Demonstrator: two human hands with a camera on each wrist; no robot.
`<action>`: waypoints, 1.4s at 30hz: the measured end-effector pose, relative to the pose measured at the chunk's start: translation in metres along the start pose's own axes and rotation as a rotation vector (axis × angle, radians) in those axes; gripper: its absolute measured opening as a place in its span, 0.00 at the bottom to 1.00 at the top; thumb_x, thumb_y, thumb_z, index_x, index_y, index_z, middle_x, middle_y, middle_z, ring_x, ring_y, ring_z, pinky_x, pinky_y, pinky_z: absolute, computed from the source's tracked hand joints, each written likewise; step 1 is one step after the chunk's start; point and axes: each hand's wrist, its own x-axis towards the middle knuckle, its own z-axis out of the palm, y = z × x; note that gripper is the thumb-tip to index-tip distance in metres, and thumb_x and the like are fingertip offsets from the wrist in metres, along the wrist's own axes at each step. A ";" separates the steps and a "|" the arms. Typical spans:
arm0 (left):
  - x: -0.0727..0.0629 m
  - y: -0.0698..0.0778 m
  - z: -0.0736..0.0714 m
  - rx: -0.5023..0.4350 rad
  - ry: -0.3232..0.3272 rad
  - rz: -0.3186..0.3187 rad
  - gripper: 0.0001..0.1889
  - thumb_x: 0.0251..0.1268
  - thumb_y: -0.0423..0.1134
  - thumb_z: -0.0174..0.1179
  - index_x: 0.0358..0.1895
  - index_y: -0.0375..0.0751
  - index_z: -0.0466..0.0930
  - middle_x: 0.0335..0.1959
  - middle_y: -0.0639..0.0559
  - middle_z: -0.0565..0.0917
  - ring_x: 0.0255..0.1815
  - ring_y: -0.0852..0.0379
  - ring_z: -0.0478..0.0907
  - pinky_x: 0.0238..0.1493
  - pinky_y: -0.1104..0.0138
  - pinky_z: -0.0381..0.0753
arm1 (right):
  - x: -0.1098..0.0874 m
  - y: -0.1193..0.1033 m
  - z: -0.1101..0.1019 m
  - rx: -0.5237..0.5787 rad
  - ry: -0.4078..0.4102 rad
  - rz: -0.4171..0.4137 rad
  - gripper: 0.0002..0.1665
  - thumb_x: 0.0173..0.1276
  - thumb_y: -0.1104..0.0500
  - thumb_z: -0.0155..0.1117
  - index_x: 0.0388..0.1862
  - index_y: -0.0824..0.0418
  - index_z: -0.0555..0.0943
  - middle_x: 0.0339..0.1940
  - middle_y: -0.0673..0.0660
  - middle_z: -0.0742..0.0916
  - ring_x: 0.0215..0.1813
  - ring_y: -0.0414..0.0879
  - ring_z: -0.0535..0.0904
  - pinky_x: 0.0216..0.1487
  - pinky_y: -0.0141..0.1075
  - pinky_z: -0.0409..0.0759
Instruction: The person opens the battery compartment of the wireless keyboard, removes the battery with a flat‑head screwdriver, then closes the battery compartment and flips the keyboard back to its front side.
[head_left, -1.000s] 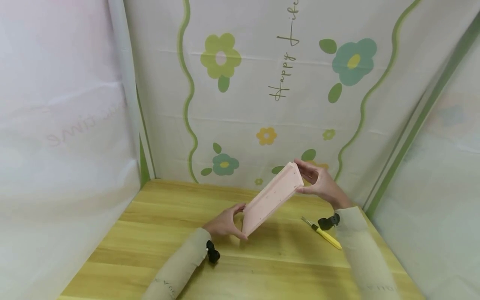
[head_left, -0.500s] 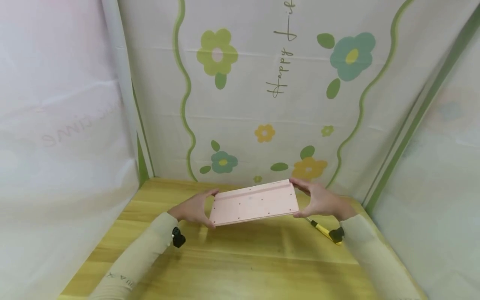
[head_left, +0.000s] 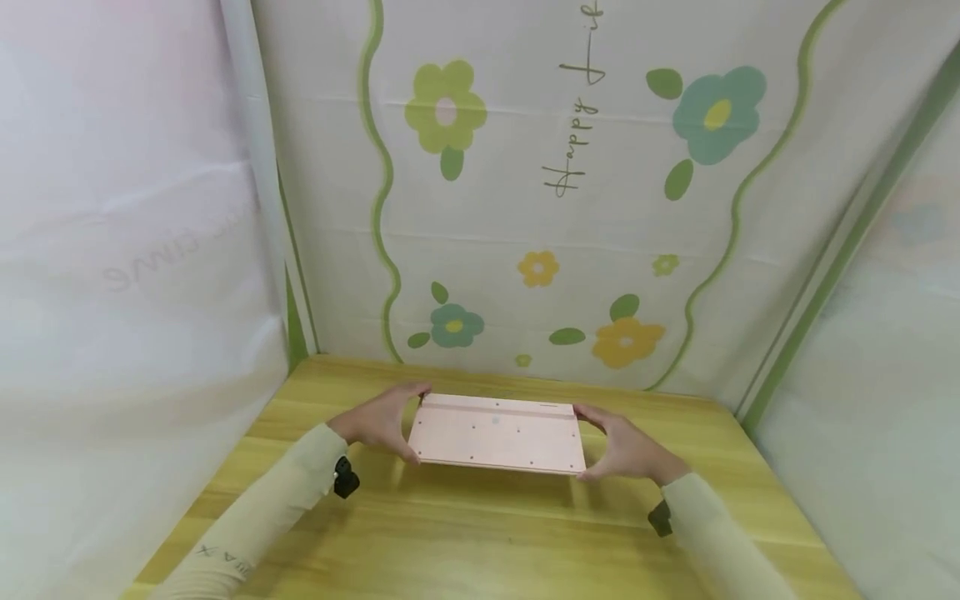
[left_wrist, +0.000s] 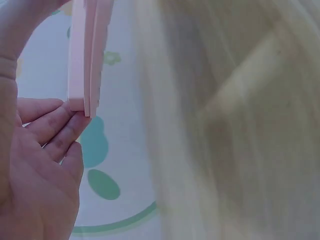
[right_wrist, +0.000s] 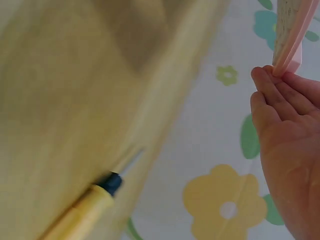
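Note:
A flat pink rectangular case is held nearly level above the wooden table, its long side running left to right. Its upward face bears several small dark holes and a raised strip along the far edge. My left hand grips the left end, thumb at the near corner and fingers at the far corner. At the opposite end my right hand holds it the same way. In the left wrist view, the fingers meet the case's narrow layered edge. The right wrist view shows fingertips under its other end.
A yellow-handled screwdriver with a black collar lies on the table; it is hidden in the head view. A flower-printed cloth rises behind the table. Pale curtains hang at both sides.
The pink case has swung from steeply tilted, right end high, to nearly level and lower. My left hand has moved left and up in the view, my right hand down.

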 end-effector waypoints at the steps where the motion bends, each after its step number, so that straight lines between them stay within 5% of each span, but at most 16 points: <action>1: 0.000 -0.001 0.003 -0.001 -0.001 -0.002 0.70 0.39 0.50 0.89 0.84 0.31 0.52 0.84 0.34 0.61 0.84 0.32 0.58 0.81 0.36 0.61 | -0.001 0.003 0.004 0.008 -0.005 -0.001 0.76 0.45 0.44 0.92 0.85 0.69 0.58 0.82 0.64 0.72 0.82 0.64 0.68 0.79 0.60 0.66; 4: 0.000 -0.003 0.013 -0.016 -0.013 -0.012 0.70 0.39 0.51 0.89 0.84 0.32 0.52 0.83 0.34 0.61 0.84 0.33 0.57 0.81 0.36 0.62 | -0.006 0.012 0.016 0.012 -0.019 0.002 0.76 0.45 0.45 0.92 0.84 0.70 0.57 0.81 0.65 0.72 0.81 0.65 0.68 0.79 0.61 0.66; 12: -0.005 -0.007 0.039 -0.068 -0.037 -0.068 0.72 0.36 0.52 0.89 0.84 0.32 0.52 0.83 0.36 0.61 0.84 0.34 0.58 0.80 0.37 0.63 | -0.014 0.029 0.040 -0.124 -0.026 -0.021 0.75 0.41 0.36 0.90 0.80 0.72 0.65 0.78 0.69 0.76 0.78 0.68 0.72 0.78 0.79 0.42; 21: -0.008 -0.014 0.060 -0.074 -0.033 -0.082 0.71 0.36 0.54 0.89 0.84 0.32 0.52 0.82 0.36 0.64 0.83 0.37 0.62 0.81 0.41 0.65 | -0.015 0.029 0.043 -0.114 -0.090 0.034 0.75 0.43 0.36 0.89 0.81 0.72 0.63 0.80 0.70 0.72 0.79 0.69 0.70 0.74 0.64 0.73; 42: -0.005 -0.008 0.058 -0.027 -0.075 -0.105 0.71 0.40 0.57 0.88 0.85 0.34 0.51 0.83 0.38 0.62 0.84 0.37 0.60 0.81 0.41 0.64 | -0.012 0.018 0.033 -0.219 -0.169 0.100 0.71 0.43 0.37 0.88 0.80 0.69 0.66 0.78 0.63 0.76 0.79 0.61 0.72 0.78 0.61 0.71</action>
